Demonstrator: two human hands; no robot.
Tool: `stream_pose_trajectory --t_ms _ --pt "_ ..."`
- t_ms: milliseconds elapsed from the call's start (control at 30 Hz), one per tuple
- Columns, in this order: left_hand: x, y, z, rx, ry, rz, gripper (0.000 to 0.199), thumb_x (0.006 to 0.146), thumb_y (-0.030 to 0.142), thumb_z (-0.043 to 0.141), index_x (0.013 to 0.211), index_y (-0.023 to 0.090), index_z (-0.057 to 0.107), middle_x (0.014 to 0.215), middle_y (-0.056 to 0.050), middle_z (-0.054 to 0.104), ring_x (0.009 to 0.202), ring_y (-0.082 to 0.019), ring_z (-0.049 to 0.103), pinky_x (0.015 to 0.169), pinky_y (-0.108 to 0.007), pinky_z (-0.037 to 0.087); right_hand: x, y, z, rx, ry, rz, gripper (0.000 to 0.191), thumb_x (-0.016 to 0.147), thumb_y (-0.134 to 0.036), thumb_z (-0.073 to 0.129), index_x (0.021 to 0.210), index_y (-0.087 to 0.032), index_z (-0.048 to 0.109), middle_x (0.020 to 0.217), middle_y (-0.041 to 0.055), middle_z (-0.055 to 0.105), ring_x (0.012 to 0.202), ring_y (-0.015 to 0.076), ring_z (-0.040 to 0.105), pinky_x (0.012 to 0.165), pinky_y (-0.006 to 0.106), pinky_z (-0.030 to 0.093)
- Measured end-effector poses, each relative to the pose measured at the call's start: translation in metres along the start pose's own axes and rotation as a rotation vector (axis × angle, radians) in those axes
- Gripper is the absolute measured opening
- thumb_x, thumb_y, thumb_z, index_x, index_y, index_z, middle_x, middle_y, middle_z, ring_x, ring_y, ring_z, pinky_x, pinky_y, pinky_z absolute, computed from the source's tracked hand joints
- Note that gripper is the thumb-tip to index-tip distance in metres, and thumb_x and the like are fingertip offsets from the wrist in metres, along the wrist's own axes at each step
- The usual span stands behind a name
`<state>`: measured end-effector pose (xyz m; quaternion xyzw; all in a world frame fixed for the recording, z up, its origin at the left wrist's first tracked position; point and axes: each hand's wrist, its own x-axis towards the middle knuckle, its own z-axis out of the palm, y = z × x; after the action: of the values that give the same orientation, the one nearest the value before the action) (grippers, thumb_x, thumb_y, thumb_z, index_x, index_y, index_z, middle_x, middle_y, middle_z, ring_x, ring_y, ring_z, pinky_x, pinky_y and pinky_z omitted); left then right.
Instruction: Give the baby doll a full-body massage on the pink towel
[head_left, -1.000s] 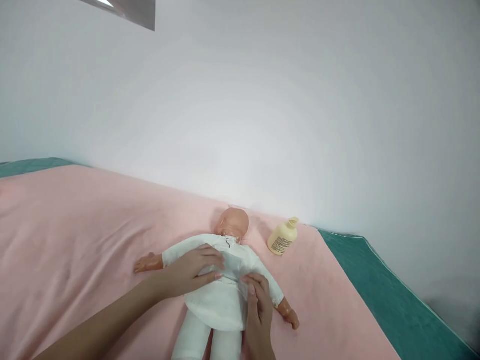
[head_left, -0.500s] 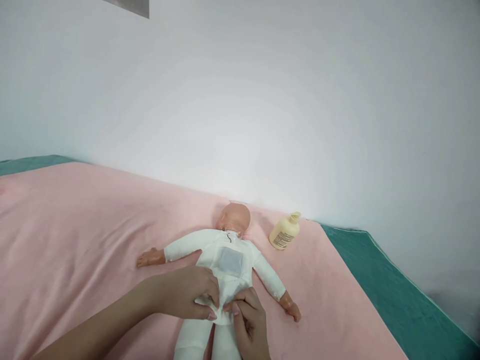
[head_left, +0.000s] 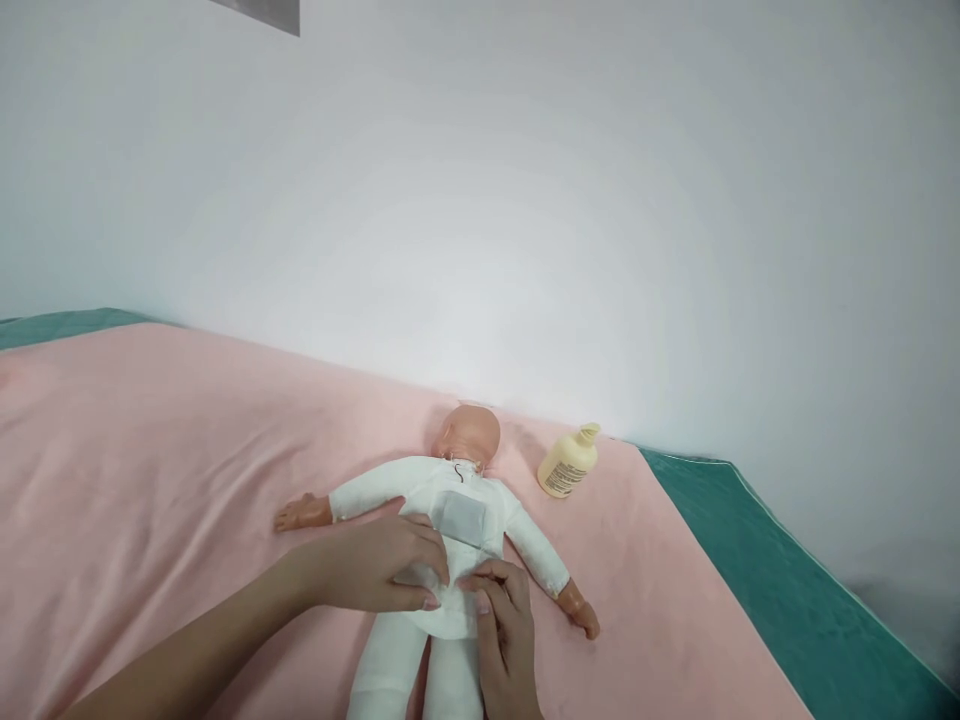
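Observation:
A baby doll (head_left: 420, 490) lies on its back with its arms spread wide. Its body is soft white cloth, its head and hands are hard plastic, and a grey square panel (head_left: 461, 518) sits on its chest. My left hand (head_left: 386, 565) rests on the white cloth of the lower belly, fingers curved and thumb apart from them. Across from it, my right hand (head_left: 502, 620) has its thumb and forefinger close together at the white cloth (head_left: 452, 622) over the hips. Both hands partly cover the doll's waist; the fingertip contact is hard to make out.
Right of the doll's head stands a pale yellow pump bottle (head_left: 568, 463) with printed text. A pink sheet (head_left: 187, 450) lies under everything, with a green cover (head_left: 780, 560) showing past its edges. Behind is a plain white wall (head_left: 480, 200).
Both hands have shifted slightly up and to the right along the doll's belly. The cloth between them, bunched to a peak before, now lies smoother.

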<state>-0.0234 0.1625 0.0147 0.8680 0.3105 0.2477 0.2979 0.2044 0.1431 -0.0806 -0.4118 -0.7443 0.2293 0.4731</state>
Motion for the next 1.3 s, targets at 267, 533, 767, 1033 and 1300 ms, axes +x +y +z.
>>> stream_pose_trajectory --t_ms 267,533,767,1033,1300 --pt "0.002 -0.004 0.008 0.035 -0.061 -0.031 0.016 0.083 0.030 0.058 0.093 0.026 0.070 0.093 0.001 0.072 0.096 -0.024 0.064 0.094 -0.038 0.046 0.003 0.002 0.005 -0.003 -0.035 0.056 0.027 0.098 -0.028 0.041 0.089 -0.026 0.067 0.098 0.0048 0.058 0.099 0.0209 0.054 0.087 0.034 0.044" --pt "0.007 -0.010 0.006 0.017 0.048 -0.008 0.018 0.087 0.029 0.054 0.088 0.022 0.070 0.090 -0.003 0.072 0.090 -0.024 0.064 0.094 -0.038 0.043 0.001 0.001 0.002 -0.037 0.013 0.027 0.023 0.097 -0.029 0.043 0.103 -0.026 0.065 0.112 0.0063 0.056 0.112 0.0225 0.050 0.096 0.037 0.042" --pt "0.006 -0.018 0.011 0.082 0.032 -0.022 0.015 0.086 0.027 0.055 0.089 0.024 0.070 0.089 -0.001 0.072 0.090 -0.023 0.065 0.091 -0.037 0.045 0.004 0.001 0.003 -0.050 -0.023 0.072 0.023 0.097 -0.029 0.042 0.100 -0.027 0.065 0.109 0.0054 0.058 0.107 0.0222 0.054 0.094 0.038 0.044" --pt "0.011 -0.018 0.010 0.118 0.054 0.001 0.020 0.090 0.026 0.048 0.085 0.021 0.067 0.084 -0.003 0.070 0.085 -0.023 0.064 0.084 -0.036 0.047 0.001 0.003 0.004 -0.082 0.023 0.054 0.024 0.097 -0.031 0.043 0.110 -0.027 0.062 0.119 0.0069 0.056 0.118 0.0234 0.050 0.099 0.039 0.043" --pt "0.014 -0.029 0.019 0.126 0.100 -0.050 0.020 0.090 0.027 0.047 0.086 0.020 0.066 0.085 -0.003 0.068 0.084 -0.022 0.062 0.083 -0.034 0.045 0.003 0.008 0.005 -0.099 -0.017 0.117 0.025 0.096 -0.033 0.046 0.113 -0.029 0.063 0.120 0.0063 0.057 0.117 0.0231 0.051 0.101 0.041 0.042"
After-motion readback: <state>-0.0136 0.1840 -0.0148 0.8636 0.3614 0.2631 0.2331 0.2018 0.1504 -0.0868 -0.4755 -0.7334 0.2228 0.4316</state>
